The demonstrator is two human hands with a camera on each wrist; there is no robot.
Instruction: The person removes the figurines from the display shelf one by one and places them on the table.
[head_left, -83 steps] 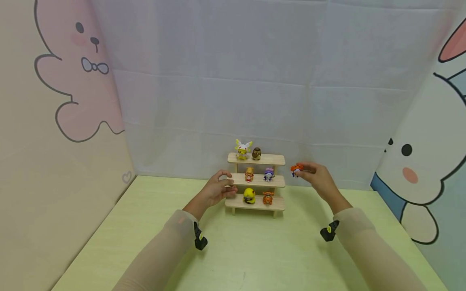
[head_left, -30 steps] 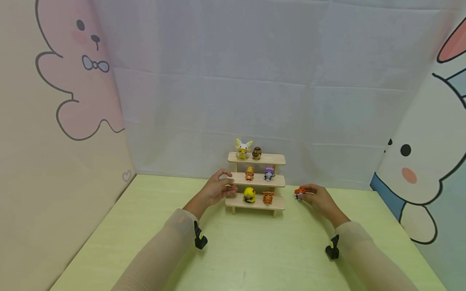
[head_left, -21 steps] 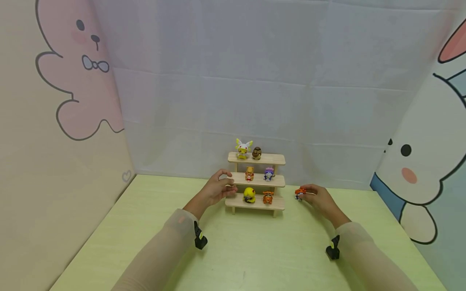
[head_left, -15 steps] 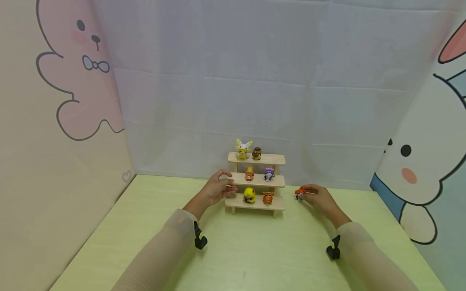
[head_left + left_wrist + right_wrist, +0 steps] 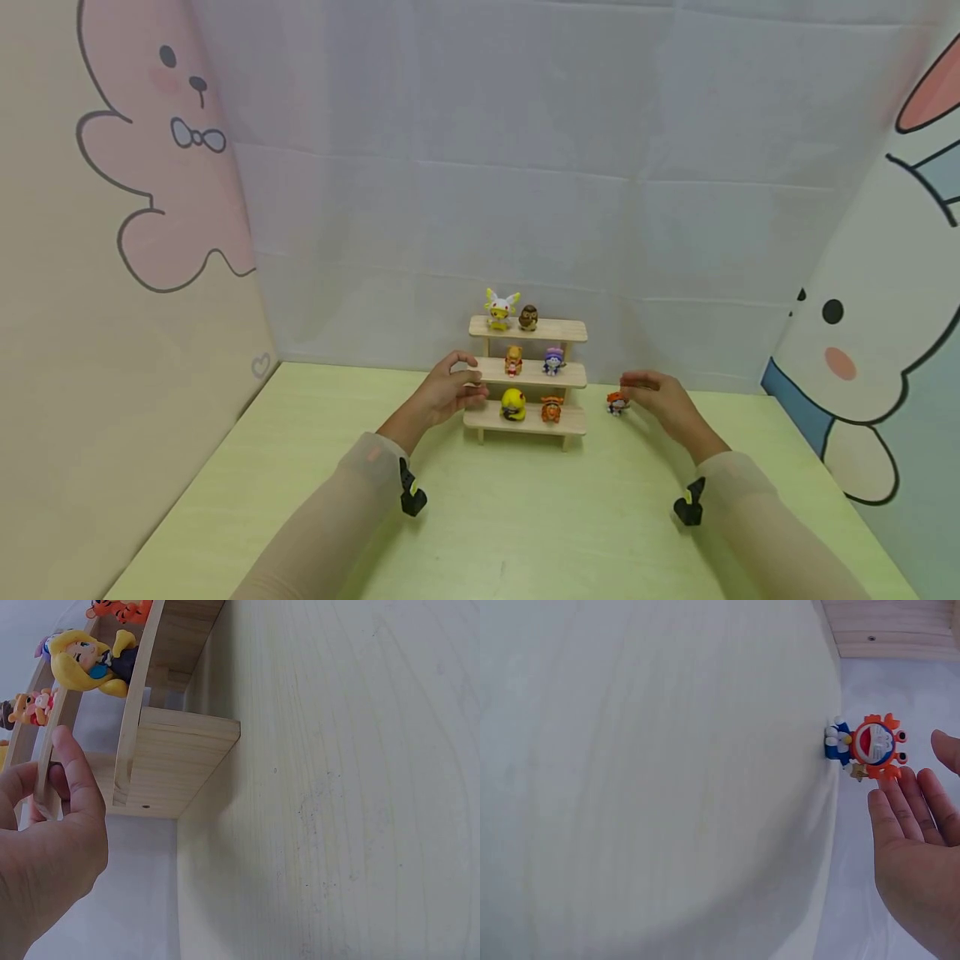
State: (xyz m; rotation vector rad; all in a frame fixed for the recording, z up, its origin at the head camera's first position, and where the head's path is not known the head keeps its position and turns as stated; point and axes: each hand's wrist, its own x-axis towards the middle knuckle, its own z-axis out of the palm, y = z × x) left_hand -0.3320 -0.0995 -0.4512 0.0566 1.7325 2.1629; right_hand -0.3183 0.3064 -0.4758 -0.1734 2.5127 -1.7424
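Note:
My left hand (image 5: 447, 390) grips the left end of the middle board of a three-tier wooden display stand (image 5: 575, 376). In the left wrist view the thumb and fingers of that hand (image 5: 60, 855) pinch the board's edge. Just right of the stand, a small figurine (image 5: 617, 405) with an orange crab hood stands upright on the table. Its blue-and-white body shows in the right wrist view, where the crab-hood figurine (image 5: 874, 745) is near the fingertips. My right hand (image 5: 666, 403) is beside it, fingers straight and holding nothing; whether a fingertip touches it I cannot tell.
The top tier bears a white-eared figurine (image 5: 498, 312) and a brown owl (image 5: 528, 317). Below are a bear figurine (image 5: 513, 362) and a purple-hatted one (image 5: 553, 362). The bottom tier holds a yellow-haired figurine (image 5: 513, 405) and a tiger (image 5: 551, 409). A white cloth (image 5: 450, 208) hangs behind.
The right hand lowered the crab-hood figurine from the air to the table, then let go and drew slightly up and away. The left hand has stayed on the stand.

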